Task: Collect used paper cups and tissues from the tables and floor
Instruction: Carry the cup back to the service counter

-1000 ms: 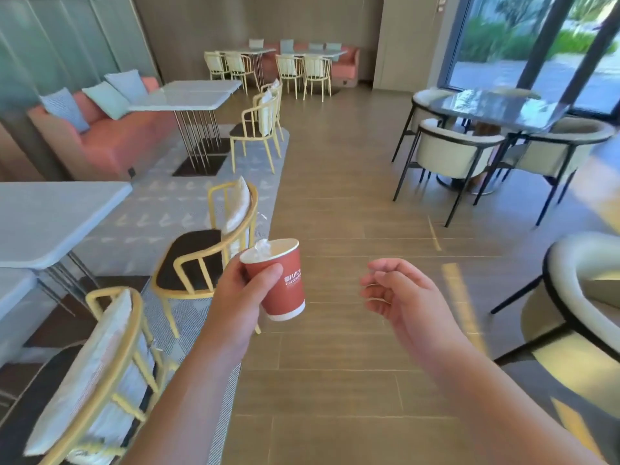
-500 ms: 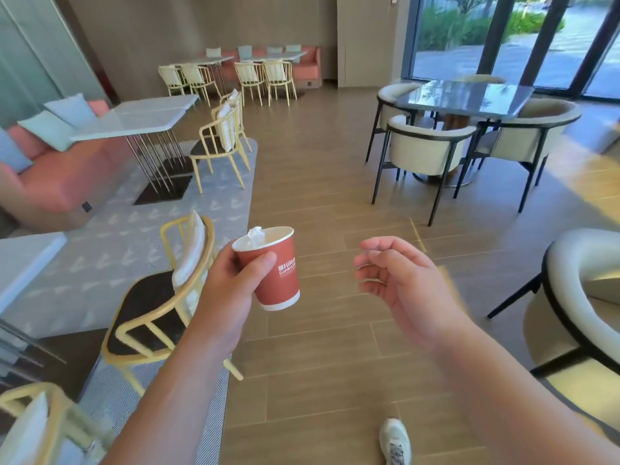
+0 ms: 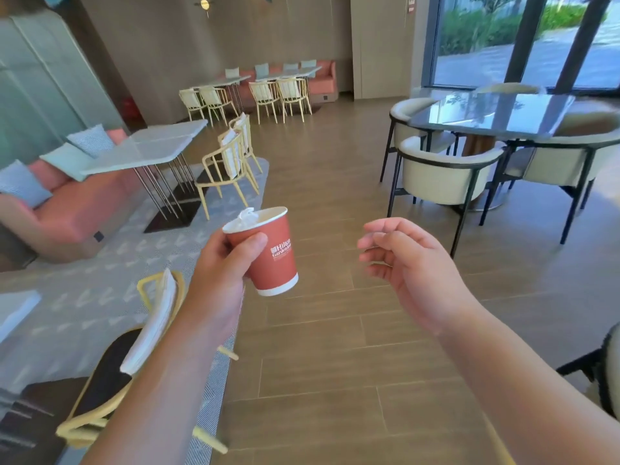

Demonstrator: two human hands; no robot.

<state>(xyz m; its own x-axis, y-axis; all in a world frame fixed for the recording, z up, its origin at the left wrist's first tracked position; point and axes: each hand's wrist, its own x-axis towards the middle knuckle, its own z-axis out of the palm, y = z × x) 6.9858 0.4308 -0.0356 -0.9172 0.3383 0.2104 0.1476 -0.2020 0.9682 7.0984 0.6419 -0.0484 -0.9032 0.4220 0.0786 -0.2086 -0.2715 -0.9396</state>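
Note:
My left hand (image 3: 223,263) grips a red paper cup (image 3: 271,260) with white lettering, held upright and slightly tilted at chest height over the wooden floor. A crumpled white tissue (image 3: 247,216) pokes out of the cup's rim. To the right of the cup, my right hand (image 3: 402,263) hangs in the air with its fingers loosely curled and nothing in it. The two hands are apart, roughly a hand's width between them.
A yellow chair (image 3: 147,337) stands close at my lower left on a grey rug (image 3: 84,290). A white table (image 3: 151,149) and pink sofa (image 3: 70,203) lie further left. A dark glass table (image 3: 496,112) with cream chairs (image 3: 443,176) stands at right. Wooden floor (image 3: 335,364) runs ahead.
The view has advanced and turned along the aisle, so the near yellow chair has slid down and left. The cup stays in my left hand; my right hand has barely changed.

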